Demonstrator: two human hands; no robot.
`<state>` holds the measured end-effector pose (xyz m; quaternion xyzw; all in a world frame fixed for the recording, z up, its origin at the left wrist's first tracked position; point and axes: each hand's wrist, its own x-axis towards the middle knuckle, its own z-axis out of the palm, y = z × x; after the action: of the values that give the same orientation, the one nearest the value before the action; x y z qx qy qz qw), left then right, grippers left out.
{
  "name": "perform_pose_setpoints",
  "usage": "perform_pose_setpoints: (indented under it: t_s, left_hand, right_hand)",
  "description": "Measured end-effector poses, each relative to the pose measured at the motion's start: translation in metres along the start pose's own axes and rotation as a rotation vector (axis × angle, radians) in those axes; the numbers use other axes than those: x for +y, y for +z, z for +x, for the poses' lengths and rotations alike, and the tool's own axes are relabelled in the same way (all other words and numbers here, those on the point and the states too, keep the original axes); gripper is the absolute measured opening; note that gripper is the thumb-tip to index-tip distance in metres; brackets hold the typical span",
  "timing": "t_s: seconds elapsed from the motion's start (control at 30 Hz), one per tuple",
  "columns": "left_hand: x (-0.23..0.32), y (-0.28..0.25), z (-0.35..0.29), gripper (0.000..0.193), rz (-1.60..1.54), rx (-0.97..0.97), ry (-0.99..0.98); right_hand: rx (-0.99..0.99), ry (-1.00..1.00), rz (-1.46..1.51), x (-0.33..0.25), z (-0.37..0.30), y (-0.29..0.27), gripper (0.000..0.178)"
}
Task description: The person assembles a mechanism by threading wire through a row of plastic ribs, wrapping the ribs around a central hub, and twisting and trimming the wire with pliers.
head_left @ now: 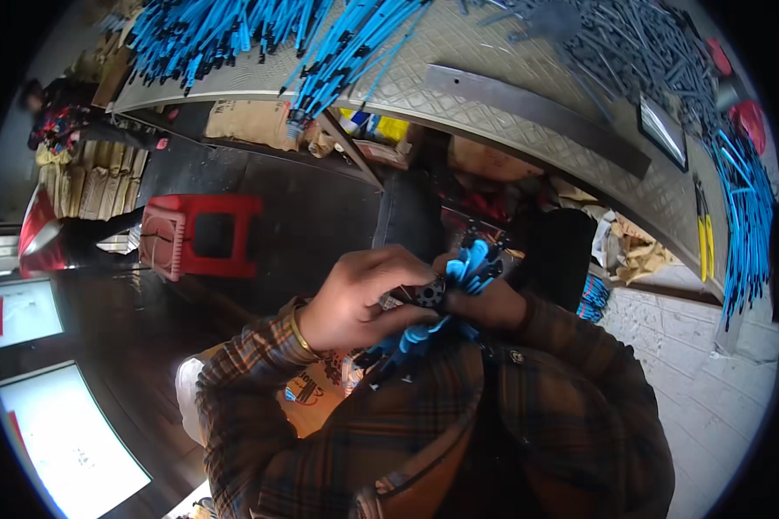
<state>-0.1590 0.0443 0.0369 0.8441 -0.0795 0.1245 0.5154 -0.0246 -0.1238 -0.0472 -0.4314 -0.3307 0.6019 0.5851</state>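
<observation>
In front of my chest, both hands meet at a bundle of blue strips with black ends [472, 268]. My left hand [359, 298], with a gold-coloured bangle at its wrist, is closed around a dark round piece with a ring of small holes [428, 295]. My right hand [498, 304] is closed on the blue strips just to the right; its fingers are partly hidden behind them. More blue ends of the bundle [415, 339] stick out below my hands, against my plaid jacket. How the round piece joins the strips cannot be made out.
Beyond my hands runs a patterned worktable [389, 78] with heaps of blue strips [225, 39], grey rods [640, 52], a flat metal bar [537, 117] and yellow-handled pliers [706, 238]. A red plastic stool [203, 235] stands left. Another person [61, 117] is at the far left.
</observation>
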Motion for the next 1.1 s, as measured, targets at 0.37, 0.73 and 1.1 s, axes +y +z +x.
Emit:
perform_pose_setpoints:
  t_s: [0.37, 0.73, 1.1]
  left_hand:
    - [0.006, 0.002, 0.006, 0.04, 0.06, -0.113, 0.053]
    - [-0.014, 0.006, 0.029, 0.048, -0.106, -0.217, 0.198]
    - [-0.018, 0.002, 0.06, 0.049, -0.219, -0.411, 0.119]
  right_hand:
    - [-0.105, 0.048, 0.111, 0.004, -0.013, 0.002, 0.047]
    - [-0.417, 0.106, 0.038, -0.002, -0.011, -0.013, 0.05]
    - [-0.353, 0.062, 0.152, 0.002, -0.008, -0.01, 0.043]
